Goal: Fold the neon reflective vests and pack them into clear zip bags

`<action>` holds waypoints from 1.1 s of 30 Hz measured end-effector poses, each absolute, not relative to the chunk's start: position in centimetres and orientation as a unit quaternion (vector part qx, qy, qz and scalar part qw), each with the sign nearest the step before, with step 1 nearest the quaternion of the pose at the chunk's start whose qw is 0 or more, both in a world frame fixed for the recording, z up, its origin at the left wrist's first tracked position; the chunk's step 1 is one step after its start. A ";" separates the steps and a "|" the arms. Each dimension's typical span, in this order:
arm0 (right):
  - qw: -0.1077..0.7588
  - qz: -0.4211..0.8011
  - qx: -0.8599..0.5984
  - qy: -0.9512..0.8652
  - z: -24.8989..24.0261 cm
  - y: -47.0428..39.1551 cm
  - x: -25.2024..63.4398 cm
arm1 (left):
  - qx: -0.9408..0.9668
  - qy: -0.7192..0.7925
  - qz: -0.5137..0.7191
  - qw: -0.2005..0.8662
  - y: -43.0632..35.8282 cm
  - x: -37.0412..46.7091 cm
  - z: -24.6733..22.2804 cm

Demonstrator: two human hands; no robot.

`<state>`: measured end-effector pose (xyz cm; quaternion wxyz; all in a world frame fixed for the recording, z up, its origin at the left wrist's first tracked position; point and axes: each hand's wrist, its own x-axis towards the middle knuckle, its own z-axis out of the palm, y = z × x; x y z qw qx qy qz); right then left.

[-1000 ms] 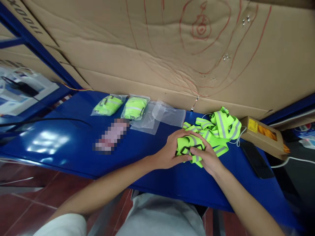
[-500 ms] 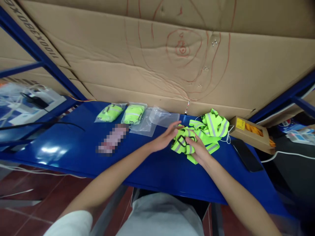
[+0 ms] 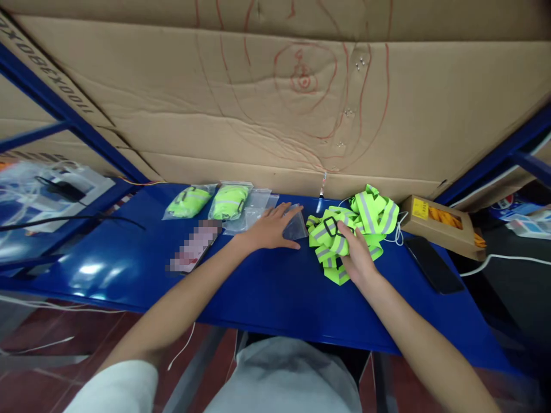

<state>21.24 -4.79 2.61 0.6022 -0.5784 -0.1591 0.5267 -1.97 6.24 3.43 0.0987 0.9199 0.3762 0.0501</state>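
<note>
Lime bundle [image 3: 326,233] points nearward, fingers of right hand [image 3: 360,256] pinching it, left hand [image 3: 267,230] splayed.

Moderate indoor light; pale glare spots reflected on the left of the glossy blue tabletop [image 3: 258,292]. Brown cardboard backing [image 3: 172,86] evenly lit, darker along top edge. Black surface at far right [image 3: 512,292] underexposed. Slight overall softness; outer edges stretched and smeared. Pinkish rectangular object [image 3: 196,248] pixelated.

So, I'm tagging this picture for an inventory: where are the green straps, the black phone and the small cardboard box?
Green straps [image 3: 333,244]: head view, a fold facing the camera.
Black phone [image 3: 434,265]: head view, middle of its upper face.
Small cardboard box [image 3: 447,239]: head view, its near side.
</note>
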 end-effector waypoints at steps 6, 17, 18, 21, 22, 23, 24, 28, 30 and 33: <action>0.609 0.531 -0.562 -0.175 3.7 -5.0 21.3 | 0.908 0.398 0.077 0.106 6.5 -1.3 2.7; 0.520 0.473 -0.576 -0.418 4.2 -5.8 20.6 | 0.940 0.258 0.221 -0.018 1.0 -1.6 1.7; 0.507 0.451 -0.581 -0.449 4.2 -5.9 20.5 | 0.941 0.257 0.221 -0.015 1.0 -1.6 1.5; 0.464 0.407 -0.597 -0.513 4.2 -6.0 20.7 | 0.937 0.269 0.222 0.016 0.8 -1.7 1.1; 0.448 0.403 -0.599 -0.527 4.2 -6.0 20.8 | 0.937 0.273 0.216 0.030 0.7 -1.8 0.9; 0.433 0.403 -0.598 -0.541 4.1 -6.0 20.8 | 0.938 0.272 0.208 0.045 0.7 -1.8 0.8; 0.419 0.404 -0.595 -0.554 4.0 -6.0 20.9 | 0.941 0.268 0.197 0.062 0.6 -1.8 0.7; 0.387 0.395 -0.593 -0.585 3.6 -6.2 20.6 | 0.946 0.247 0.175 0.115 0.1 -1.5 0.2; 0.384 0.378 -0.602 -0.590 3.5 -6.4 20.4 | 0.944 0.249 0.186 0.110 -0.1 -1.4 0.0; 0.393 0.337 -0.593 -0.617 3.4 -6.6 20.2 | 0.938 0.266 0.203 0.088 -0.3 -1.2 -0.1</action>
